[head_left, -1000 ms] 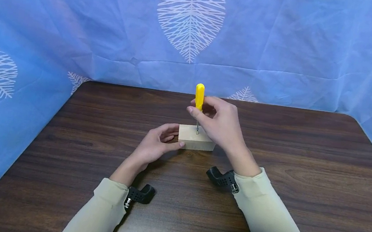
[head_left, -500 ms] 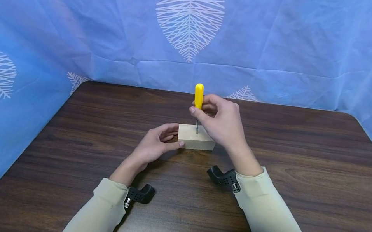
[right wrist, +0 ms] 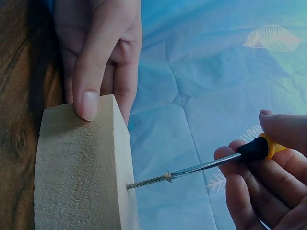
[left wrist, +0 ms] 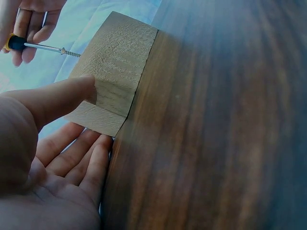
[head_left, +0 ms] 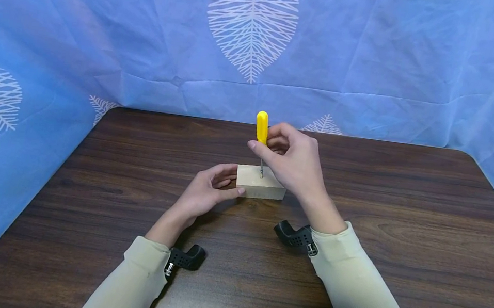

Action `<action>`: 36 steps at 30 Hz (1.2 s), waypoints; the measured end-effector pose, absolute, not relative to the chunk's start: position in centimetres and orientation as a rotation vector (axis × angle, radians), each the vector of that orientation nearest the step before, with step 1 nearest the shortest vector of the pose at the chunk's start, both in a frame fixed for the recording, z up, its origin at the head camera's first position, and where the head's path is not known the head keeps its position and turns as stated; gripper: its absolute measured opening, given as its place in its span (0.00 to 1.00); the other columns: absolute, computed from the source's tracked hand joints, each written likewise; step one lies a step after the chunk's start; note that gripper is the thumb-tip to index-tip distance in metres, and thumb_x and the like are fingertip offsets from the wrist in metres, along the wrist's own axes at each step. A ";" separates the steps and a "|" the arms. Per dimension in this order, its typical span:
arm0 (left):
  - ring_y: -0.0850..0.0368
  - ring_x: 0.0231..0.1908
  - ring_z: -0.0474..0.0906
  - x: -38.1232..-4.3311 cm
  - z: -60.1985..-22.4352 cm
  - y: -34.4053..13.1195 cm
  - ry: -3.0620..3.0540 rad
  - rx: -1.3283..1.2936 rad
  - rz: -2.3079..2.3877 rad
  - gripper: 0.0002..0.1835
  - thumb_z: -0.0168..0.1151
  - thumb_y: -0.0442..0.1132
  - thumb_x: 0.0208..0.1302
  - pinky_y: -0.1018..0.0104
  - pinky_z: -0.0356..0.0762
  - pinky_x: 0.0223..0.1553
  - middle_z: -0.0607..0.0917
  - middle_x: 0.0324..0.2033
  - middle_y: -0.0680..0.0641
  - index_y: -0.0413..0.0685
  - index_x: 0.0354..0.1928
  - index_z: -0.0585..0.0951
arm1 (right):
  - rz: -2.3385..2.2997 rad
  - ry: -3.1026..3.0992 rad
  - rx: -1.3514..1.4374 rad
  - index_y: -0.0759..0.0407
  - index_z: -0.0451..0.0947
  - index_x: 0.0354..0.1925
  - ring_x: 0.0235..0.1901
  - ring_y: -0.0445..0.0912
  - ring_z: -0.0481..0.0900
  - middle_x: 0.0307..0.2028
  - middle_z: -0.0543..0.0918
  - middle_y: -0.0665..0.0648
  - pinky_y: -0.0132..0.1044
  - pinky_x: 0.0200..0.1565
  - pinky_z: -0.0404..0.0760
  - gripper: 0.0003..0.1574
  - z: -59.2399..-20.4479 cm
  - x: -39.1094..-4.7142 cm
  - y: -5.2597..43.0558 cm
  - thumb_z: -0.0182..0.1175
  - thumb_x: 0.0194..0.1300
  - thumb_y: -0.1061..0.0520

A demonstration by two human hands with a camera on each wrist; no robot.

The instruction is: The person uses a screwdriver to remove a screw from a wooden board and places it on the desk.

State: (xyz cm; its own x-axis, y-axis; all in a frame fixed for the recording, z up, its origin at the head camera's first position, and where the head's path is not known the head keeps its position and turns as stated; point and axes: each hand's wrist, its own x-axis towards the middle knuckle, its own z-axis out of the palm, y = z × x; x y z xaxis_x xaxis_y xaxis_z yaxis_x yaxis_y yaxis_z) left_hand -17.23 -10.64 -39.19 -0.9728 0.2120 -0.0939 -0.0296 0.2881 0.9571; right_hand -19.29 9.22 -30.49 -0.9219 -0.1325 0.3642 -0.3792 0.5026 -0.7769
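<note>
A pale wooden block lies on the table, and my left hand holds its left end. In the left wrist view the thumb presses one face of the block, with the fingers at its end. A screw stands in the block's top, much of its thread showing. The tip of a screwdriver with a yellow handle and black collar meets the screw head. My right hand holds the handle loosely between thumb and curled fingers. In the right wrist view the screwdriver's shaft is roughly in line with the screw.
The dark wood-grain table extends around both arms. A blue cloth with white leaf prints hangs behind its far edge. Black wrist mounts stick out from both sleeves, low over the table.
The screwdriver's handle top has tilted slightly to the left, and the right thumb and fingers have shifted on it. The block and my left hand have stayed put.
</note>
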 end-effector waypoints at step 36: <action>0.61 0.61 0.72 -17.3 -39.4 -10.6 2.361 0.162 1.741 0.30 0.71 0.48 0.58 0.62 0.70 0.66 0.77 0.58 0.59 0.65 0.63 0.73 | 1.323 -2.400 0.463 0.47 0.86 0.34 0.32 0.38 0.78 0.32 0.82 0.43 0.35 0.35 0.80 0.16 -30.7 -19.3 9.3 0.73 0.52 0.40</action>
